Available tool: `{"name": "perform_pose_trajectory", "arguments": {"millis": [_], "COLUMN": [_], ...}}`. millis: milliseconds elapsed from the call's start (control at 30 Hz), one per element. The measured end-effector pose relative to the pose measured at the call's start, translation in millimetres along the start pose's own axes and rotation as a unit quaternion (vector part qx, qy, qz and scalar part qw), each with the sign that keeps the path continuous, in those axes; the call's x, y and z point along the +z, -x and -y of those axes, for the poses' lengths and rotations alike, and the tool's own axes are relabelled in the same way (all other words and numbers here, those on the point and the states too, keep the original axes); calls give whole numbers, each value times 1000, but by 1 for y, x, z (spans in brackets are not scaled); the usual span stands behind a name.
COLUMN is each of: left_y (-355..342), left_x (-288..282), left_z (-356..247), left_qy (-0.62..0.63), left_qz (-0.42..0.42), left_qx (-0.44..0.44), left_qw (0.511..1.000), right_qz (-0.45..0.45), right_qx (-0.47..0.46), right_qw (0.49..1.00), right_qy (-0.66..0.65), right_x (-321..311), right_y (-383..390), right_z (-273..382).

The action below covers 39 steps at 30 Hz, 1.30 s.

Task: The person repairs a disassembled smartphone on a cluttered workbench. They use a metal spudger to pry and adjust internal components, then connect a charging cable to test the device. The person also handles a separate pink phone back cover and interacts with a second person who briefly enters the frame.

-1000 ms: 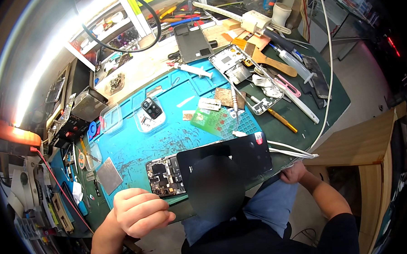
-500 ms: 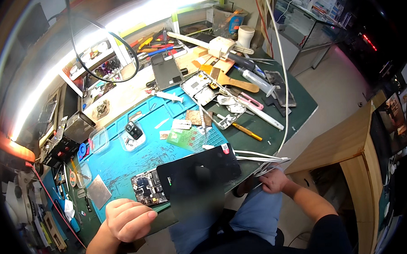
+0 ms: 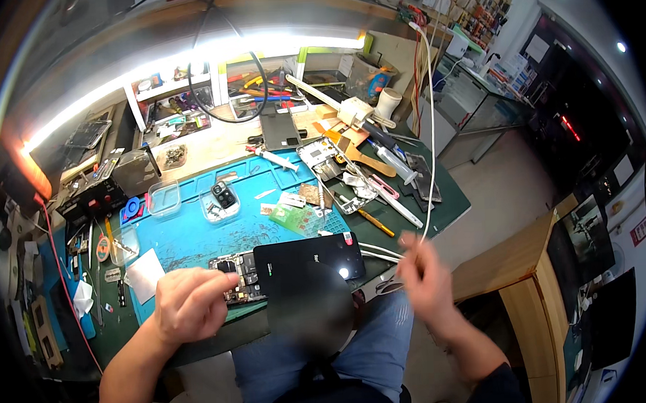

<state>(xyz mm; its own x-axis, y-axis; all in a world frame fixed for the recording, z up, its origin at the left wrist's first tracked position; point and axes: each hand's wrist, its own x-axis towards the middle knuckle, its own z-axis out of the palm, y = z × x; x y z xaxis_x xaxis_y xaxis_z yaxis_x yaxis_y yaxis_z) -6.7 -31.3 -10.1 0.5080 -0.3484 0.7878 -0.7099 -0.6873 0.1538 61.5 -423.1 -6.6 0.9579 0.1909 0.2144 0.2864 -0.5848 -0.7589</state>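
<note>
In the head view, a blue mat [image 3: 188,240] covers part of the green table [image 3: 446,207]; a wooden cabinet [image 3: 524,257] stands to the right. The black panel [image 3: 307,254] bears small pale print and a red-white sticker. It overlaps the opened phone [image 3: 247,273] at the mat's near edge, its long axis running left to right. The left hand [image 3: 192,304] is half curled above the phone's left end; the right hand [image 3: 429,280], blurred, is partly bent near white cables [image 3: 380,251]. Whether either holds something, I cannot tell.

From a distance I am seeing a dark top [image 3: 303,402], its short sleeves [image 3: 500,390] leaving both forearms [image 3: 139,362] bare, and blue jeans [image 3: 381,343] showing pale streaks.
</note>
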Motion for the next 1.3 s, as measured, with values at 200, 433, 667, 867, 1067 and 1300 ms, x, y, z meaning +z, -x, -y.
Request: {"name": "perform_pose_trajectory", "arguments": {"millis": [200,433,667,867,1067,1300], "left_y": [-8,-6,5,5,3,4], "left_x": [3,-3,6,10,13,8], "left_z": [10,13,26,23,22,29], "left_qy": [8,-34,-57,-32,51,128], "left_qz": [-37,35,37,16,-13,-26], "left_qx": [-86,-165,-179,-239,-293,-340], "left_qw": [996,985,981,970,955,931], "right_qz": [-104,-182,-255,-327,-344,-324], "right_qx": [-51,-145,-172,-238,-141,-88], "right_qw": [983,921,941,911,922,935], "right_qy": [142,312,141,-86,107,117], "right_x": [-4,20,5,-43,-62,-47], "right_y": [-106,-118,-173,-190,-187,-167], "right_z": [-27,3,6,-7,-106,-124]}}
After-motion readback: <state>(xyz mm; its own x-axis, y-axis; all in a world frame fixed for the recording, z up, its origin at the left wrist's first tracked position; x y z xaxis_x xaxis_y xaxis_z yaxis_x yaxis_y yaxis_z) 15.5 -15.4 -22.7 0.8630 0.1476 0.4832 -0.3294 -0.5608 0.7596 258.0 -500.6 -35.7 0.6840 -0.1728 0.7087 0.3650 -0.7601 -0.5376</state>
